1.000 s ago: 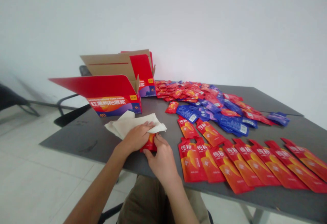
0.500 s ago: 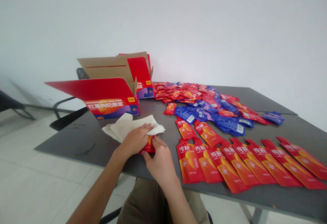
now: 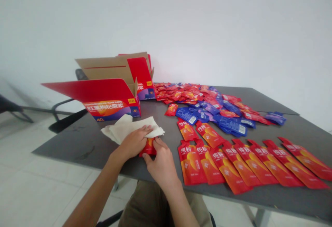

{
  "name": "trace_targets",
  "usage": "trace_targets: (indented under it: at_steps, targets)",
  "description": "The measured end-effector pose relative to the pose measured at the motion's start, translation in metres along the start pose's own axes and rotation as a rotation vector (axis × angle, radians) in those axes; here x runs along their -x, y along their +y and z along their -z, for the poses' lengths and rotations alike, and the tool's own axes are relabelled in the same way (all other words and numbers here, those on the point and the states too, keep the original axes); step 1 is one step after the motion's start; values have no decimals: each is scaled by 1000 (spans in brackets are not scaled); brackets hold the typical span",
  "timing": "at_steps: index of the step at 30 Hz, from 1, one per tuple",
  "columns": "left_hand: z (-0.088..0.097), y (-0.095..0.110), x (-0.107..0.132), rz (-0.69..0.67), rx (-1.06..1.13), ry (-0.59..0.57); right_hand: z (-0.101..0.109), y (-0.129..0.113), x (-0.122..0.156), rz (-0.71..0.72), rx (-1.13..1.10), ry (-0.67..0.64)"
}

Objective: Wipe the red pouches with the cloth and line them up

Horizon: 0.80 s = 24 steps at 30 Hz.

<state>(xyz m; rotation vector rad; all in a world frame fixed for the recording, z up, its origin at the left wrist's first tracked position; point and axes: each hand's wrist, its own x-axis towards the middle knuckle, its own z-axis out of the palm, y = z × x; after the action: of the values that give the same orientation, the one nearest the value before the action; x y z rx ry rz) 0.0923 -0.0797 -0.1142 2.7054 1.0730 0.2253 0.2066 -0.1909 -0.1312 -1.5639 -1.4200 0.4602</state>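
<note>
Over at the far left of the worktop (image 3: 77, 149) sits an open carton (image 3: 111, 107). Moving right, our left hand (image 3: 133, 143) clamps a paper towel (image 3: 129, 129) onto a red sachet (image 3: 148, 148), and our right hand (image 3: 160, 164) pinches that sachet too, hands together over the worktop. Further right, rows of sachets (image 3: 249, 164) lie fanned out, a red-and-blue heap (image 3: 202, 104) behind them.

the sachets (image 3: 190, 163) are glossy foil-like plastic, smooth with bright creased highlights, while the crumpled tissue (image 3: 129, 129) looks like soft matt paper. the carton (image 3: 103, 68) is plain brown cardboard inside with a shiny printed red coating outside, and the counter (image 3: 77, 150) has a matt grey top.
</note>
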Motion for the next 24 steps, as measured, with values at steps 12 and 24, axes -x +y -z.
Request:
trace_targets:
  at_steps: [12,24]
  targets:
    - [1,3,-6,7,39,4,0,0,-2,6,-5,-9]
    - [-1,9,11,28,40,18,1,-1,-1,-6,11,-23]
